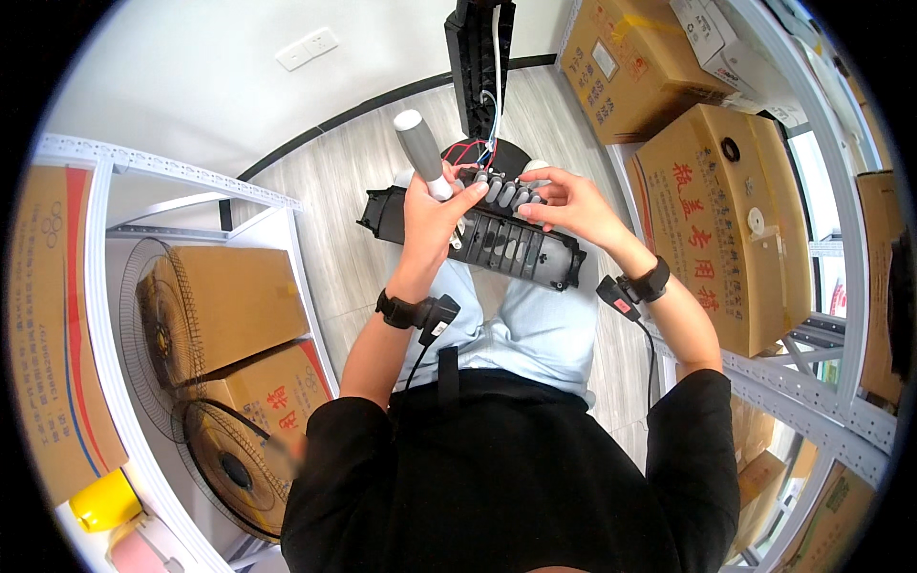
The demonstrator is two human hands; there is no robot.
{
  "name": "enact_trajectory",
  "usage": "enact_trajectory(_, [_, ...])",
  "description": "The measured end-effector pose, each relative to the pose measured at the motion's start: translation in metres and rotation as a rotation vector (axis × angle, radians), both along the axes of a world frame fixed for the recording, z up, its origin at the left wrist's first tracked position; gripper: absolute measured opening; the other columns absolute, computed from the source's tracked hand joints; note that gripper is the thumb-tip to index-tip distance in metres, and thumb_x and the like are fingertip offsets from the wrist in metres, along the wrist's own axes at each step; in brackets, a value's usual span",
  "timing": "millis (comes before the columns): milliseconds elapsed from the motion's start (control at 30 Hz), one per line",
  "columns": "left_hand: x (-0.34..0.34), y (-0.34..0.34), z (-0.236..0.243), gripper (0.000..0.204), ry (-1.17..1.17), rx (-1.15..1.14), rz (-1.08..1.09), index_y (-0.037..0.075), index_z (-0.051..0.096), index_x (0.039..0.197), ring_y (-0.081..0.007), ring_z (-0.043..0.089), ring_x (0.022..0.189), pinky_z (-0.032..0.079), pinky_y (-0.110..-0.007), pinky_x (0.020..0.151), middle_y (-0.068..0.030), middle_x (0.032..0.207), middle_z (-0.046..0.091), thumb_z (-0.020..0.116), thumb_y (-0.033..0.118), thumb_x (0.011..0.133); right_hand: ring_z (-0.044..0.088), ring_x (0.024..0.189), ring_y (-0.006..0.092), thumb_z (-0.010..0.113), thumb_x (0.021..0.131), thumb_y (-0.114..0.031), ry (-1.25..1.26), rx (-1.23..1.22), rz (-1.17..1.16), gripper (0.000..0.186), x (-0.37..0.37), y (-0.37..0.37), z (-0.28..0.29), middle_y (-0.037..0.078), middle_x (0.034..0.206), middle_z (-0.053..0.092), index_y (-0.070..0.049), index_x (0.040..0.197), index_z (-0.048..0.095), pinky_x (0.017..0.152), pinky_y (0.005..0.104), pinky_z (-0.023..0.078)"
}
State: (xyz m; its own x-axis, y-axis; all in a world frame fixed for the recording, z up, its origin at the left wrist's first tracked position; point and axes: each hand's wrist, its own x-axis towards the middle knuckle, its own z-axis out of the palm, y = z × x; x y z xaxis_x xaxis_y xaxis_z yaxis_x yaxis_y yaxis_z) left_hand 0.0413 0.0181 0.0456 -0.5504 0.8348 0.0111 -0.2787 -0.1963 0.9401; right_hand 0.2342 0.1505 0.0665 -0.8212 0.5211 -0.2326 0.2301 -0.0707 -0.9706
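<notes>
My left hand (430,212) is closed around a screwdriver (417,143) with a thick grey handle and a white end that points up and away. Its thumb also presses on the left end of a strip of grey push buttons (506,194). At the strip's right end, my right hand (578,208) pinches it between thumb and fingers. Under both hands, a long black plastic housing (521,250) with slots and ribs lies across my lap, tilted down to the right. Red wires (465,148) run from the strip toward a black upright column (468,72). The screwdriver's tip is hard to make out.
The column stands by a round black base (516,156) near the wall. Shelving with cardboard boxes (721,229) rises close on my right. At left, a white rack (105,205) holds more boxes and wire fan grilles (158,334). Cables hang from both wrist straps.
</notes>
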Motion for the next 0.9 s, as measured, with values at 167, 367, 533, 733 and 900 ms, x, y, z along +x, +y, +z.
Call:
enact_trajectory(167, [0.001, -0.001, -0.002, 0.033, 0.064, -0.003, 0.069, 0.009, 0.049, 0.086, -0.0222, 0.062, 0.116, 0.050, -0.031, 0.088, -0.0010, 0.087, 0.058, 0.077, -0.008, 0.081, 0.063, 0.075, 0.0065, 0.082, 0.083, -0.015, 0.039, 0.028, -0.027, 0.050, 0.000, -0.002, -0.003, 0.005, 0.094, 0.072, 0.000, 0.126, 0.060, 0.060, 0.0218, 0.051])
enact_trajectory(367, [0.002, -0.005, 0.008, 0.037, 0.119, -0.049, -0.003, 0.006, 0.051, 0.096, -0.0143, 0.063, 0.096, 0.052, -0.028, 0.079, -0.0060, 0.098, 0.062, 0.083, 0.001, 0.078, 0.062, 0.076, 0.0060, 0.083, 0.081, -0.015, 0.034, 0.170, -0.088, 0.047, 0.002, -0.002, -0.004, 0.004, 0.094, 0.071, -0.002, 0.122, 0.064, 0.065, 0.0222, 0.051])
enact_trajectory(533, [0.001, -0.008, 0.001, 0.042, 0.184, -0.117, 0.002, 0.004, 0.058, 0.101, -0.0062, 0.057, 0.077, 0.049, -0.025, 0.068, -0.0029, 0.101, 0.062, 0.088, 0.007, 0.073, 0.059, 0.073, 0.0073, 0.084, 0.080, -0.018, 0.044, 0.263, -0.118, 0.048, 0.004, -0.004, -0.008, 0.002, 0.088, 0.068, -0.002, 0.121, 0.065, 0.068, 0.0233, 0.051])
enact_trajectory(733, [0.003, -0.007, -0.005, 0.048, 0.310, -0.180, 0.062, 0.007, 0.067, 0.111, -0.0039, 0.051, 0.070, 0.046, -0.022, 0.064, 0.0034, 0.091, 0.056, 0.091, 0.015, 0.070, 0.058, 0.072, 0.0076, 0.085, 0.078, -0.022, 0.025, 0.358, -0.132, 0.051, 0.002, -0.012, -0.006, 0.004, 0.090, 0.068, -0.003, 0.121, 0.065, 0.067, 0.0241, 0.050])
enact_trajectory(900, [0.008, -0.011, 0.006, 0.046, 0.469, -0.288, 0.101, 0.007, 0.068, 0.110, -0.0048, 0.053, 0.068, 0.047, -0.024, 0.063, 0.0037, 0.084, 0.057, 0.090, 0.020, 0.071, 0.058, 0.071, 0.0074, 0.084, 0.079, -0.020, -0.004, 0.413, -0.149, 0.051, 0.001, -0.017, 0.003, 0.005, 0.092, 0.070, -0.003, 0.123, 0.064, 0.067, 0.0239, 0.050])
